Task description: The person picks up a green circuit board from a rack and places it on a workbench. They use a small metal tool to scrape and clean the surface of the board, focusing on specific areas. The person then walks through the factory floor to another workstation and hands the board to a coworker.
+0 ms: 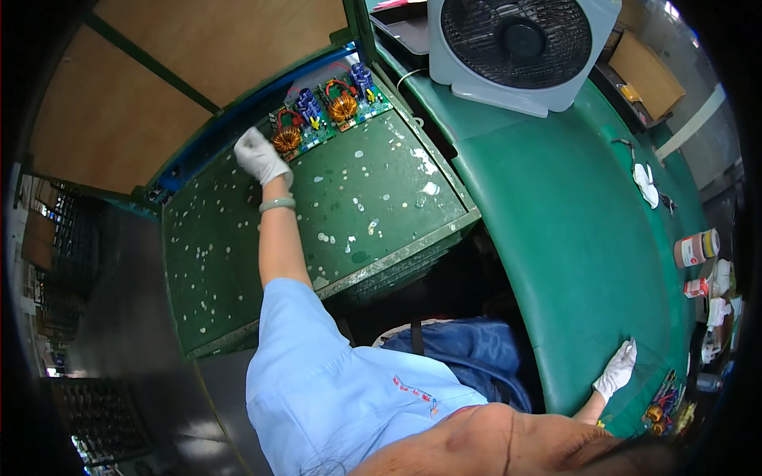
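Just past my left hand (260, 156), a circuit board (299, 131) lies on the speckled tray (238, 262); fingers curled at its edge, grip unclear. I judge placing underway. My right hand (617, 370) rests flat, open, on the bench (571, 230).

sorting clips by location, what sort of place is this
Probably an electronics assembly workshop. A gloved left hand reaches to circuit boards with copper coils on a paint-flecked green tray; the right hand rests on a green workbench beside a fan.
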A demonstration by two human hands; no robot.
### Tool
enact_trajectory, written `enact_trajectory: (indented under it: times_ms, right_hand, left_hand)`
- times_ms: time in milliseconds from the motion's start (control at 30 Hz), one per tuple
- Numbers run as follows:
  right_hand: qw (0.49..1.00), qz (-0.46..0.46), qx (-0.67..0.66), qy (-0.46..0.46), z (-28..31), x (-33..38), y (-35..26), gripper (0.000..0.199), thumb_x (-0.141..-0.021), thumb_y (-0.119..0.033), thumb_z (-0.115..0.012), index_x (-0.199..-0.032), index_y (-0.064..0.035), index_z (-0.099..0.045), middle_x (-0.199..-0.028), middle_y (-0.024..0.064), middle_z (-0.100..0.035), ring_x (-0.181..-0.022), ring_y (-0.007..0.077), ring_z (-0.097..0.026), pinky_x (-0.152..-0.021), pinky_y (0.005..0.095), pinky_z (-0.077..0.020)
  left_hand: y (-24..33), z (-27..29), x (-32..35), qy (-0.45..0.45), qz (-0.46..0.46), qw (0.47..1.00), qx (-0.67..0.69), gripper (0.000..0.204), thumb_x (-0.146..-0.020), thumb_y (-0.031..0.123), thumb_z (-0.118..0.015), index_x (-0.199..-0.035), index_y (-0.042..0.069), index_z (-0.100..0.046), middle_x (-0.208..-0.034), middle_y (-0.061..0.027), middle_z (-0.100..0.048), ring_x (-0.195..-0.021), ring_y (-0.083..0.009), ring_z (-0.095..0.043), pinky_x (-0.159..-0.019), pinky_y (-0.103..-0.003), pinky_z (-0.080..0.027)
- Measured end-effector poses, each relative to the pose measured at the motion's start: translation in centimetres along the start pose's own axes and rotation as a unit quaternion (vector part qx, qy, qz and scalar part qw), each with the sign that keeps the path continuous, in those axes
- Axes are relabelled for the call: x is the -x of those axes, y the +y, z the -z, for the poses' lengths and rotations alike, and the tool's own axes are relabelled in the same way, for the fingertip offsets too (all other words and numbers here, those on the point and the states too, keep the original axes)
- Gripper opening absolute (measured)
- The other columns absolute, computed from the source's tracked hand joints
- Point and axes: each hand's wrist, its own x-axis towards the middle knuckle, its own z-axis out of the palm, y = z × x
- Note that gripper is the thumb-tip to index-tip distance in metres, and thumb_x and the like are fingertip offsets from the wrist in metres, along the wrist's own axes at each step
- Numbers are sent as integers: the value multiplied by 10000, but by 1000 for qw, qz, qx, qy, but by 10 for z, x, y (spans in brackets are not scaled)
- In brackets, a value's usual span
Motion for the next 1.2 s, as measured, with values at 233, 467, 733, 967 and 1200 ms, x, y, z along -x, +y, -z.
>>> enact_trajectory:
  times_ms: [233,467,733,967,1200]
  right_hand:
    - [1000,2,-23,18,-6,1,5,337,-992,-214,-582,-1273,-32,-609,-1209,157,-668,-1073,291,-654,-926,355,-518]
    - [995,-16,-54,79,7,4,-31,341,-974,-174,-604,-1308,-105,-606,-1125,134,-674,-977,279,-667,-853,346,-532]
    - [998,-51,19,-10,36,-5,-86,275,-980,-242,-523,-1170,-136,-690,-1049,113,-688,-969,296,-658,-839,383,-538]
    - [980,-142,-119,68,50,-17,-12,279,-930,-272,-618,-1127,-86,-682,-1061,153,-680,-1023,339,-635,-876,395,-515]
    - [859,-475,53,183,85,-2,160,426,-832,-265,-669,-1244,-162,-639,-1114,194,-659,-1014,359,-640,-897,409,-512]
  left_hand:
    - [196,-70,163,-377,-47,870,316,99,-901,133,-681,-942,48,-712,-785,2,-663,-698,-90,-592,-657,-249,-508]
    - [353,-44,428,-634,-103,661,388,234,-829,274,-703,-824,40,-702,-823,-152,-687,-795,-302,-666,-737,-389,-531]
    - [365,-8,594,-853,-309,342,243,341,-898,384,-599,-985,75,-713,-981,-164,-698,-931,-345,-662,-829,-447,-521]
    - [353,-20,592,-837,-238,358,338,208,-885,244,-711,-988,64,-719,-921,-124,-707,-853,-237,-692,-771,-339,-541]
    - [359,-9,589,-835,-260,353,332,210,-878,217,-730,-985,37,-709,-901,-127,-696,-789,-225,-678,-743,-327,-538]
